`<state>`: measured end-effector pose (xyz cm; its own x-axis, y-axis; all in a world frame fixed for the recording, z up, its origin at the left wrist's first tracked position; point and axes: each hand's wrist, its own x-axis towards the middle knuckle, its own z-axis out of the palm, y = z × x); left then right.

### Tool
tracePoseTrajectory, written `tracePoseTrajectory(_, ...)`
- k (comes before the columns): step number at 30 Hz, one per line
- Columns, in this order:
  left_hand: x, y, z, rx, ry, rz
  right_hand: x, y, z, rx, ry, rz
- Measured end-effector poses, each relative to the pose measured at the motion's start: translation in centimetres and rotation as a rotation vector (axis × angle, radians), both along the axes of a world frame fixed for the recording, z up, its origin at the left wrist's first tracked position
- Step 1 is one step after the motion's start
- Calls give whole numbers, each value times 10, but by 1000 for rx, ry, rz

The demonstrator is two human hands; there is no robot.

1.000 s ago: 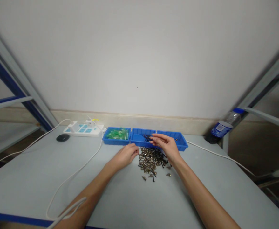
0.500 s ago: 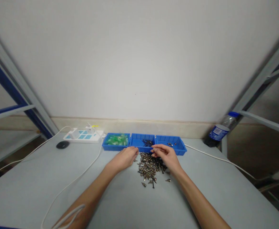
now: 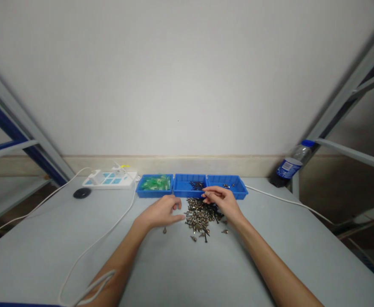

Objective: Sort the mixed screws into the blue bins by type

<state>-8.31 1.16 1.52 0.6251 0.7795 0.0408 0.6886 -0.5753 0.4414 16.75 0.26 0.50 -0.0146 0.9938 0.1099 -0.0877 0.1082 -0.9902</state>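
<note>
A mixed pile of screws [image 3: 199, 216], some brassy and some black, lies on the grey table. At its left edge is my left hand [image 3: 161, 212], thumb apart from the curled fingers, with nothing seen between them. One loose screw [image 3: 164, 230] lies just below that hand. My right hand [image 3: 223, 201] hovers over the pile's upper right, beside the middle blue tray [image 3: 182, 187], its fingertips pinched together. Whatever they pinch is too small to make out. Dark screws [image 3: 197, 185] sit in the middle tray; a few metal pieces [image 3: 227, 186] lie in the right blue tray [image 3: 243, 193].
The left blue tray [image 3: 151, 194] holds green plastic pieces [image 3: 156, 183]. Further left are a white power strip [image 3: 110, 184] and a black disc [image 3: 82, 193]. A white cable [image 3: 107, 237] crosses the table. A bottle [image 3: 288, 166] stands tilted at the back right.
My left hand has shifted slightly left and its thumb has parted from its fingers. A loose screw now shows below it. My right hand stays pinched near the middle tray.
</note>
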Motion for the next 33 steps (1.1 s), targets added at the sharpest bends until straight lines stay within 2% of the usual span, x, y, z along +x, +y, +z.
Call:
tracePoseTrajectory(4,-11,-3,9,-75,20,37,-1,-3,1,-5,-11,6)
tracePoseTrajectory(11,-25,-2,18,-98,90,118,-3,-2,-2,-13,-13,26)
tracePoseTrajectory(15,-41,-1,17,-179,219,159,-1,0,-3,-20,-11,25)
tracePoseTrajectory(18,-45,1,11,-235,200,112,0,0,-3,-19,-15,27)
tracePoseTrajectory(21,-32,4,4,-263,82,12,0,-1,-2,-15,-20,27)
tracePoseTrajectory(23,-17,5,1,-223,-1,-9,0,-1,-2,-15,-23,26)
tracePoseTrajectory(28,16,5,-7,-80,-268,45,-1,0,-4,-9,-31,28)
tracePoseTrajectory(33,31,0,-10,-93,-499,120,-3,-1,-6,-7,-61,47)
